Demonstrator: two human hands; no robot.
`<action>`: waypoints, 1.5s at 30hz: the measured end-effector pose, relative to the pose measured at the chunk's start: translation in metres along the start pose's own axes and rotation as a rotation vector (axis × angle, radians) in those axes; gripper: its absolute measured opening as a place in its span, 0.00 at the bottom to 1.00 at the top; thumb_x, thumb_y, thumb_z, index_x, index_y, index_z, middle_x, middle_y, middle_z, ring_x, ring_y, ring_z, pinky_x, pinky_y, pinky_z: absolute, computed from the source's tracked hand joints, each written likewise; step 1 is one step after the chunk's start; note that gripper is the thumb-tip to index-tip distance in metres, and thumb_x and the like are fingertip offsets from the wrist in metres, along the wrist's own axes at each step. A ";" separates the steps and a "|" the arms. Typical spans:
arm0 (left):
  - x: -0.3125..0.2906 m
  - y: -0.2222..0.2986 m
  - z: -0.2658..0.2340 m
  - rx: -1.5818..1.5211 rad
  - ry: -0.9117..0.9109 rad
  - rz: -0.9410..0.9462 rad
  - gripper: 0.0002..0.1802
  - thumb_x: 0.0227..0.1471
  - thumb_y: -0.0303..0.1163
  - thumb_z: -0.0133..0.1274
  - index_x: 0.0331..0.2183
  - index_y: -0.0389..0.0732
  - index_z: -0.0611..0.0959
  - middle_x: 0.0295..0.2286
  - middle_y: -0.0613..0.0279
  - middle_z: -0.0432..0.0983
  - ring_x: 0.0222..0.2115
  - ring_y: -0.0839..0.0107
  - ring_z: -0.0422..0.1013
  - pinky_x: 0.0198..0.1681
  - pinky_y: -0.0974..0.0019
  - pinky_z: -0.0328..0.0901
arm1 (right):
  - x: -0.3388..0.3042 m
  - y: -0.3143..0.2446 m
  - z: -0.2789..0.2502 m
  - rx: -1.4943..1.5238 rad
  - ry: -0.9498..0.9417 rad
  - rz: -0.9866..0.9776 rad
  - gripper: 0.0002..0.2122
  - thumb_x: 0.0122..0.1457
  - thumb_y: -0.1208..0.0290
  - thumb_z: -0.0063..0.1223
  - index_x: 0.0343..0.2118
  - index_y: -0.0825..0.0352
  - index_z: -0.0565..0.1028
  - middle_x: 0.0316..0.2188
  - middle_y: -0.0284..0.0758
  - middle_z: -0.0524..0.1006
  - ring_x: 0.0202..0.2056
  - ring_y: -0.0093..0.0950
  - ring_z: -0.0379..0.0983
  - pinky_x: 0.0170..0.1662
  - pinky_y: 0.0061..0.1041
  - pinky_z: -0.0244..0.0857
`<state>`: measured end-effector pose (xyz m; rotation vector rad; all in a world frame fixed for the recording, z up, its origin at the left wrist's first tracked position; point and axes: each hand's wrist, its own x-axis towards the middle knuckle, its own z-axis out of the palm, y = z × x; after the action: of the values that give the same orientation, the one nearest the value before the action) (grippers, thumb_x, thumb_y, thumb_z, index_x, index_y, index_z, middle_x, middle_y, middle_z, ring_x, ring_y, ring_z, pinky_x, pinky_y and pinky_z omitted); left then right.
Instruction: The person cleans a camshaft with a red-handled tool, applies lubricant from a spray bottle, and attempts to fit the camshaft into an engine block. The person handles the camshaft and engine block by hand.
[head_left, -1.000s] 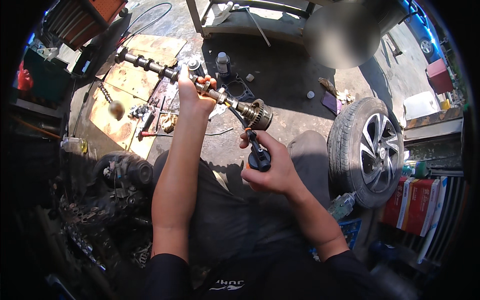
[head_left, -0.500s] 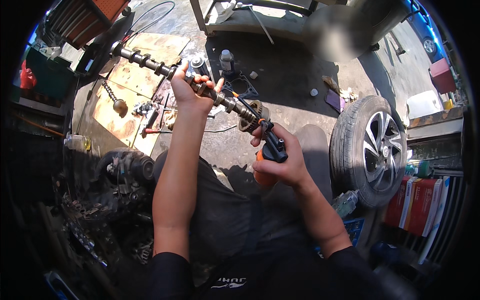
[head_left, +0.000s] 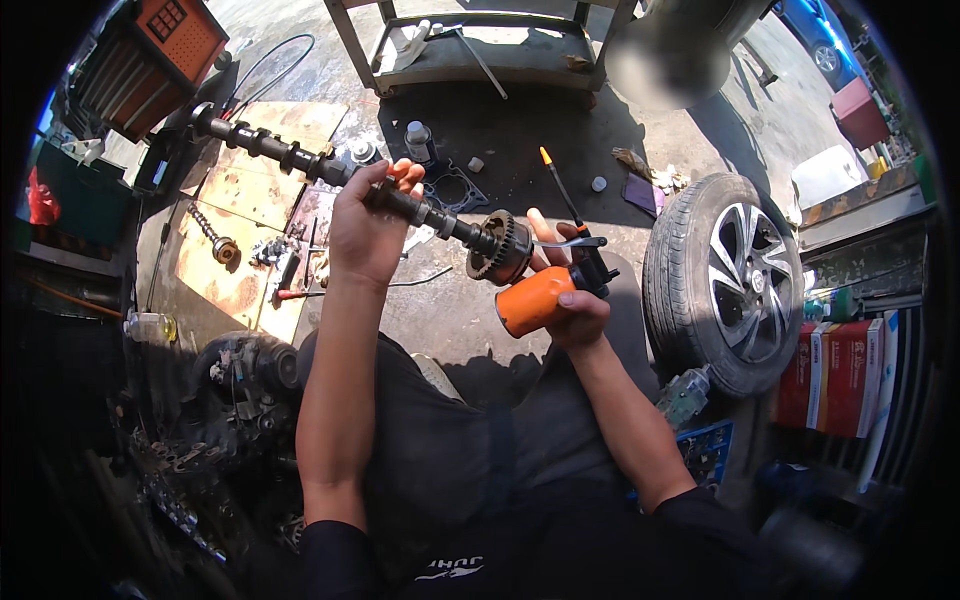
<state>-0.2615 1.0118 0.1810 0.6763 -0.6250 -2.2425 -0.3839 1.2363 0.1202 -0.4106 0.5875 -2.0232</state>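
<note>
My left hand (head_left: 368, 225) is closed around the middle of a long camshaft (head_left: 310, 165), which slants from upper left down to the centre. At its lower end sits a toothed gear (head_left: 500, 247), the part nearest my right hand. My right hand (head_left: 572, 312) grips an orange oil can (head_left: 536, 300) with a black pump head (head_left: 592, 265). Fingers of that hand reach round to the lever behind the gear. The can's thin dark spout (head_left: 562, 185), tipped orange, points up and away from the camshaft. Part of the right palm is hidden behind the can.
Stained cardboard (head_left: 225, 255) with a smaller shaft (head_left: 213, 232) and loose parts lies to the left. A spray can (head_left: 420, 145) and a flat gasket-like piece (head_left: 455, 188) stand ahead. At right is a wheel (head_left: 728, 285); a metal cart (head_left: 480, 75) stands beyond.
The oil can has swung away from the gear: its spout, earlier lying across the gear, now points up and to the right. The camshaft has shifted slightly left, still in my left hand.
</note>
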 end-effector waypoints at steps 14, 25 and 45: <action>0.033 -0.095 0.051 0.442 -0.439 -0.111 0.20 0.60 0.44 0.47 0.22 0.40 0.72 0.09 0.66 0.56 0.10 0.71 0.61 0.18 0.67 0.61 | -0.013 -0.008 -0.015 -0.284 0.232 0.036 0.33 0.39 0.74 0.53 0.55 0.66 0.66 0.55 0.38 0.68 0.57 0.29 0.64 0.62 0.32 0.53; 0.075 -0.102 0.003 0.298 -0.173 -0.243 0.15 0.59 0.42 0.54 0.28 0.43 0.73 0.17 0.66 0.63 0.18 0.71 0.65 0.22 0.67 0.63 | -0.029 -0.024 0.031 -1.085 0.160 0.032 0.19 0.45 0.72 0.63 0.42 0.68 0.73 0.29 0.31 0.75 0.31 0.17 0.68 0.37 0.20 0.62; 0.084 -0.096 -0.002 0.136 -0.096 -0.167 0.16 0.55 0.35 0.60 0.42 0.46 0.73 0.20 0.68 0.65 0.19 0.74 0.67 0.20 0.71 0.59 | -0.007 -0.008 0.044 -1.195 0.163 -0.013 0.20 0.42 0.69 0.60 0.40 0.69 0.73 0.30 0.39 0.77 0.31 0.33 0.77 0.38 0.28 0.69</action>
<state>-0.3584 1.0106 0.0981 0.7142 -0.8002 -2.4141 -0.3640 1.2359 0.1608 -0.9259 1.8790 -1.5135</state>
